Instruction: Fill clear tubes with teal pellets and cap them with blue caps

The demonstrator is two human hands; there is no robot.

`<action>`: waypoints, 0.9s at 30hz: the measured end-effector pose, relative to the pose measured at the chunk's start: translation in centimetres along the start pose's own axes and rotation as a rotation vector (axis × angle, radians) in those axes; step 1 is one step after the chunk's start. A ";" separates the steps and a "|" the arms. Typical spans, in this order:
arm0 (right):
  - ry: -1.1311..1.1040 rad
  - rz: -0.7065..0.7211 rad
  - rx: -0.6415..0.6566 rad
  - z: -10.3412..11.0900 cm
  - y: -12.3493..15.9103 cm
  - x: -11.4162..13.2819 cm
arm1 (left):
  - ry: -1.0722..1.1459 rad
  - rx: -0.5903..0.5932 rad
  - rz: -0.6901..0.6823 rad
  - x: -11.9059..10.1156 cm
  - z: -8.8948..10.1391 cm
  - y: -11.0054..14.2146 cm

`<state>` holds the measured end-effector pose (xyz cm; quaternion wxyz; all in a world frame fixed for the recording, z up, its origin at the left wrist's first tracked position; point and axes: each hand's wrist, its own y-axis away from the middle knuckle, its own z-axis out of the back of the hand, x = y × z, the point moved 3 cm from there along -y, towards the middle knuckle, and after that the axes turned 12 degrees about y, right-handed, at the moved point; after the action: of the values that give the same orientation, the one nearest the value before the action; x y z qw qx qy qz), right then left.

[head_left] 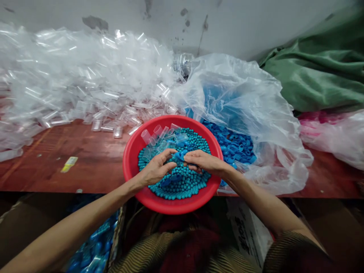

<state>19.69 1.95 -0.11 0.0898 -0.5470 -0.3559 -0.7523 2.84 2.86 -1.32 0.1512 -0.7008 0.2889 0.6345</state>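
Right at the front edge of the table point(93, 159), both hands are working over a red bowl point(130, 161) that pokes out past that edge. The right hand point(202, 161) has thumb and fingers pinched on a small blue cap point(179, 155). The left hand point(157, 169) is kinda half open, thumb and fingers curled with a gap between; honestly can't tell if it's got a see-through piece in there.

Room-wise, there's a strip of tabletop left of the bowl, between the front edge and a big heap of clear tubes point(85, 83), with just a little yellow label point(69, 164) on it. Right side's tighter: a plastic bag point(256, 87) of blue pieces point(236, 146) sits just beside the rim.

The cap's between the two hands, above the turquoise beads point(184, 185), roughly mid-bowl, with some loose tubes point(145, 135) toward the bowl's far left.
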 end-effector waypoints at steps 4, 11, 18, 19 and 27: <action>-0.041 -0.045 0.076 -0.2 -0.1 -0.2 | 0.032 -0.008 0.053 0.0 -0.3 0.2; -0.032 -0.103 0.195 -0.2 0.1 -0.4 | 0.047 0.036 0.071 -0.2 -0.6 0.5; -0.043 -0.104 0.247 -0.8 -0.3 -0.6 | 0.038 0.013 0.037 0.0 -0.6 0.4; -0.034 -0.088 0.222 -0.9 -0.5 -0.7 | 0.025 -0.006 0.033 0.1 -0.6 0.4; 0.016 -0.079 0.176 -0.7 -1.0 -1.3 | -0.215 -0.088 -0.048 -0.2 -0.6 0.7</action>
<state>19.16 1.90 -1.79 0.1106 -0.5165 -0.4413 -0.7254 2.90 2.04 -0.88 0.1657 -0.6412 0.2262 0.7143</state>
